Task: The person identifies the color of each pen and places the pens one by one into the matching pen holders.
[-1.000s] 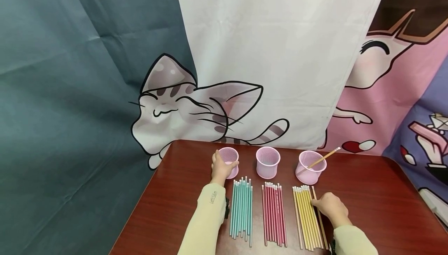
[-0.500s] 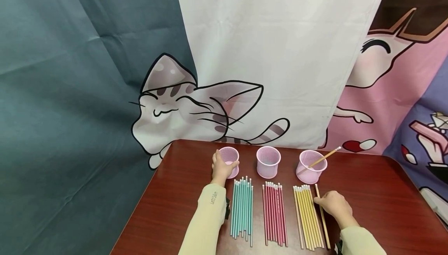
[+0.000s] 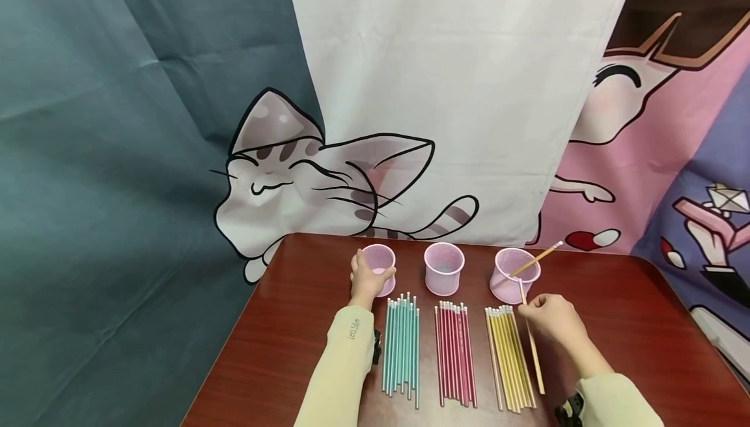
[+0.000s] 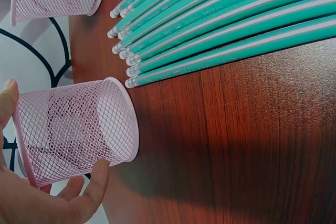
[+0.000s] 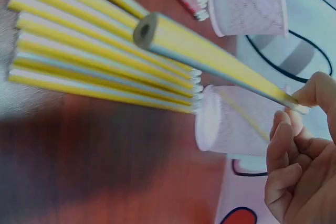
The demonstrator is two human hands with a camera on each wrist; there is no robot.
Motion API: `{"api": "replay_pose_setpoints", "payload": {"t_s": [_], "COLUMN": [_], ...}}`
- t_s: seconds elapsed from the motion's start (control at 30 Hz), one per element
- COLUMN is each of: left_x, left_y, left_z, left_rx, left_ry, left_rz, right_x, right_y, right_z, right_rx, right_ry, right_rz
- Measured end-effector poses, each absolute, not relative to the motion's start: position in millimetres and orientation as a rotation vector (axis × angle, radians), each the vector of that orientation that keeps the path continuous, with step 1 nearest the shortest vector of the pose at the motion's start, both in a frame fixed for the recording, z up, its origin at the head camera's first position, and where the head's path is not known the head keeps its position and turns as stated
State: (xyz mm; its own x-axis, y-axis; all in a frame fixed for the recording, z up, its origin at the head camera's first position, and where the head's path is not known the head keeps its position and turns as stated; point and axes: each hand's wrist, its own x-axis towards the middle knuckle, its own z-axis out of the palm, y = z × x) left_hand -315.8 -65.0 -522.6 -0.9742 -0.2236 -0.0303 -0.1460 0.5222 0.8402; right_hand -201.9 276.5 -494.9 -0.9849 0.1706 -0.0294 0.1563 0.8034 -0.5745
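My left hand holds the leftmost pink mesh pencil cup, its thumb and fingers round the side near the rim. The cup stands at the back left of the table. My right hand pinches one yellow pencil between thumb and fingers near its eraser end. The pencil is tilted, raised off the table beside the row of yellow pencils. Its eraser end overlaps the right pink mesh cup in the head view. Another yellow pencil leans inside that cup.
A middle pink mesh cup stands between the other two. Rows of teal pencils and red pencils lie on the dark wood table, erasers toward the cups. A printed curtain hangs behind the table.
My right hand has drawn one yellow pencil right, away from its row, then lifted it and moved it up toward the right cup. The left hand keeps its hold on the left cup.
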Motion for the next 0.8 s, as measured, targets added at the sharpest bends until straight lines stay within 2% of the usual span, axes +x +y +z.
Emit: {"api": "replay_pose_setpoints", "payload": {"t_s": [0.47, 0.8], "left_x": [-315.5, -317.7], "left_y": [-65.5, -65.5], "left_z": [-523.7, -526.6], "left_rx": [0.342, 0.33], "left_ry": [-2.669, -2.673], "left_rz": [-1.456, -1.445], "right_x": [-209.7, -212.7], "right_y": [276.3, 284.4], "right_z": [-472.9, -468.2], "right_rx": [-0.376, -0.327], "right_ry": [-2.706, -2.579], "right_rz": [1.132, 1.359]}}
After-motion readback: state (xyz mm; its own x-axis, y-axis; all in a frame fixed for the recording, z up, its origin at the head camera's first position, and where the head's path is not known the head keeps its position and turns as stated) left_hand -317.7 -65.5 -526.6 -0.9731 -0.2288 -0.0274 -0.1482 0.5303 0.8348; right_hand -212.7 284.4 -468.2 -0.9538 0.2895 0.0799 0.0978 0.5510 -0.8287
